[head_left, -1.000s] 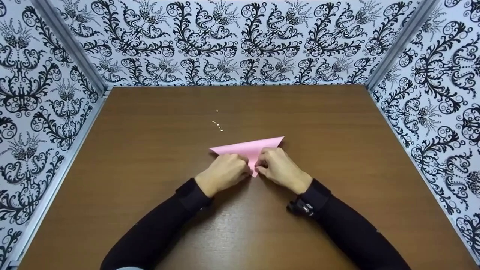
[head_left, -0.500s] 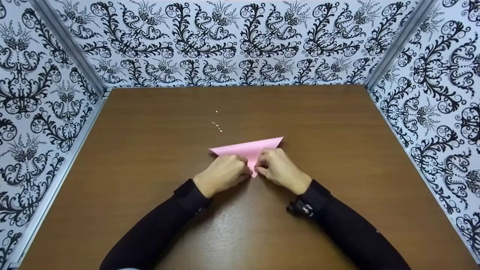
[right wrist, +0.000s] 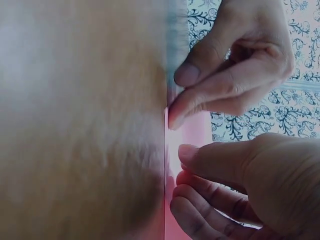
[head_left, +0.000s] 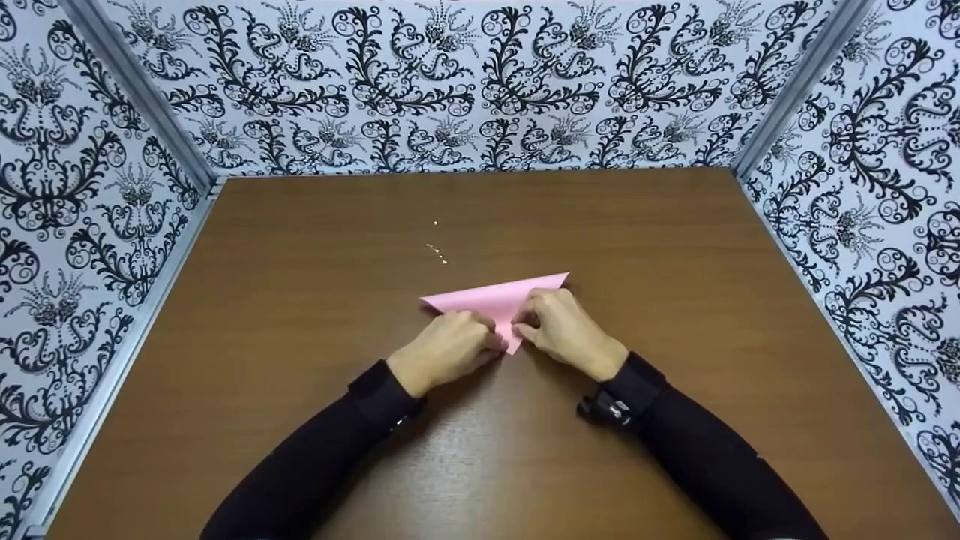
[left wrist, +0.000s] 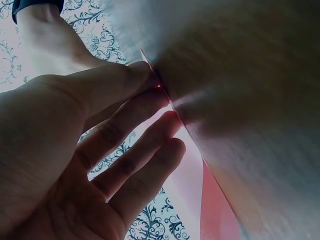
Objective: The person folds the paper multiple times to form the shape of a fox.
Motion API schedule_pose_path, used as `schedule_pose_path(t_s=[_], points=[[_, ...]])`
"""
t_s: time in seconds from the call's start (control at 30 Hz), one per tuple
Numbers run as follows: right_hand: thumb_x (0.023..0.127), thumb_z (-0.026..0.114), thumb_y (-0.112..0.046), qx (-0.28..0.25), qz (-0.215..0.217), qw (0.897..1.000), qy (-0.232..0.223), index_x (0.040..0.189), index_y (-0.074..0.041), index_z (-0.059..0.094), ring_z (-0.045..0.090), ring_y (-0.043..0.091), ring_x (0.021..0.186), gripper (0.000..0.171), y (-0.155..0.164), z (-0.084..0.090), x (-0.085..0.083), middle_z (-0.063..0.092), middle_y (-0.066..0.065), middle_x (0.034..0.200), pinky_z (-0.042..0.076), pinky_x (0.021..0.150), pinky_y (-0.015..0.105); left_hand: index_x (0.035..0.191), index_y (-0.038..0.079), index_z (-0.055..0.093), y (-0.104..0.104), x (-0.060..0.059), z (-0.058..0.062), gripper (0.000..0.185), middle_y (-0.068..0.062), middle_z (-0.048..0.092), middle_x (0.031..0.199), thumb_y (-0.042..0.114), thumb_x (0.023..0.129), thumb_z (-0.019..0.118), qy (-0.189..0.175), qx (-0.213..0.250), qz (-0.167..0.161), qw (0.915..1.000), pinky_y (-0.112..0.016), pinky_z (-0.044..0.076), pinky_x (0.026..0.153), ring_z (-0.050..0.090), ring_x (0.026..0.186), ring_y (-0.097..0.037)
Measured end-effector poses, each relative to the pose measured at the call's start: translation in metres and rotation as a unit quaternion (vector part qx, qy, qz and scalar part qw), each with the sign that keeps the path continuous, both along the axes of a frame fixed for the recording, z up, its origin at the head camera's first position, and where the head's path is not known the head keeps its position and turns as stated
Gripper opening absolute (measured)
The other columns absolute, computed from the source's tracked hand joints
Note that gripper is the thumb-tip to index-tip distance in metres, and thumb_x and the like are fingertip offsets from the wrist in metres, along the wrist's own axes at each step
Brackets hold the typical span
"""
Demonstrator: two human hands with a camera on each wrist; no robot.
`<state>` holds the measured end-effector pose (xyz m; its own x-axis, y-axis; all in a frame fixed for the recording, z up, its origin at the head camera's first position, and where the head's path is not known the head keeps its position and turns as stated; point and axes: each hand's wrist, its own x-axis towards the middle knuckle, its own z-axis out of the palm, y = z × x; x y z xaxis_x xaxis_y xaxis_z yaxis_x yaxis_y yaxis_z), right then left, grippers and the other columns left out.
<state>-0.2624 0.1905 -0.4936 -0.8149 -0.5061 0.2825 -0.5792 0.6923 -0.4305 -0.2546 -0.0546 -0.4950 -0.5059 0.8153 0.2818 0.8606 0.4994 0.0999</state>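
Observation:
A pink paper (head_left: 487, 298) folded into a triangle lies flat on the brown table (head_left: 300, 315), one point toward me. Both hands meet at that near point. My left hand (head_left: 484, 341) has its fingers curled, and thumb and fingertips hold the paper's left edge against the table. My right hand (head_left: 525, 328) pinches the paper just right of the point with thumb and curled fingers. In the left wrist view the left fingers (left wrist: 150, 127) touch the paper (left wrist: 192, 185) along its edge. In the right wrist view the right thumb (right wrist: 200, 157) lies on the paper (right wrist: 195, 132).
A few small pale specks (head_left: 437, 251) lie on the table beyond the paper. Patterned black-and-white walls (head_left: 480, 82) close in the table at the back, left and right. A small dark device (head_left: 600, 410) sits on my right wrist.
My right hand has shifted slightly away from me along the paper's right edge. The left hand and the paper stay where they were.

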Motion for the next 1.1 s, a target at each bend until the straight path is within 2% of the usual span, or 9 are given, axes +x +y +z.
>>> schedule_pose_path(t_s=[0.27, 0.47, 0.8, 1.1], points=[[0.096, 0.095, -0.007, 0.024, 0.0, 1.0, 0.0, 0.093, -0.008, 0.089, 0.07, 0.021, 0.083, 0.006, -0.003, 0.001, -0.015, 0.078, 0.01, 0.09, 0.06, 0.077, 0.04, 0.095, 0.017, 0.09, -0.002, 0.001, -0.004, 0.012, -0.004, 0.083, 0.09, 0.015, 0.106, 0.087, 0.001, 0.004, -0.001, 1.0, -0.042, 0.069, 0.075, 0.081, 0.079, -0.025], [0.094, 0.097, -0.008, 0.04, 0.006, 0.999, 0.014, 0.091, -0.008, 0.088, 0.074, 0.025, 0.085, 0.009, -0.007, 0.0, -0.025, 0.078, 0.01, 0.089, 0.064, 0.078, 0.043, 0.091, 0.016, 0.086, -0.003, 0.002, -0.004, 0.013, -0.004, 0.082, 0.089, 0.015, 0.104, 0.089, 0.019, -0.008, -0.007, 0.9998, -0.042, 0.068, 0.073, 0.079, 0.078, -0.023], [0.094, 0.099, -0.011, 0.027, -0.016, 0.999, 0.009, 0.093, -0.007, 0.086, 0.075, 0.028, 0.088, 0.013, -0.015, 0.001, -0.04, 0.078, 0.012, 0.091, 0.064, 0.079, 0.045, 0.089, 0.018, 0.084, 0.0, 0.006, 0.001, 0.016, -0.002, 0.082, 0.089, 0.018, 0.104, 0.089, 0.038, -0.017, 0.016, 0.999, -0.043, 0.068, 0.073, 0.08, 0.078, -0.025], [0.097, 0.098, -0.016, 0.043, -0.038, 0.998, 0.009, 0.095, -0.006, 0.086, 0.076, 0.031, 0.09, 0.016, -0.021, 0.003, -0.051, 0.077, 0.013, 0.094, 0.068, 0.081, 0.049, 0.083, 0.015, 0.08, 0.001, 0.005, 0.001, 0.021, -0.004, 0.081, 0.087, 0.015, 0.102, 0.088, 0.024, -0.011, 0.014, 0.9996, -0.044, 0.066, 0.073, 0.079, 0.077, -0.027]])
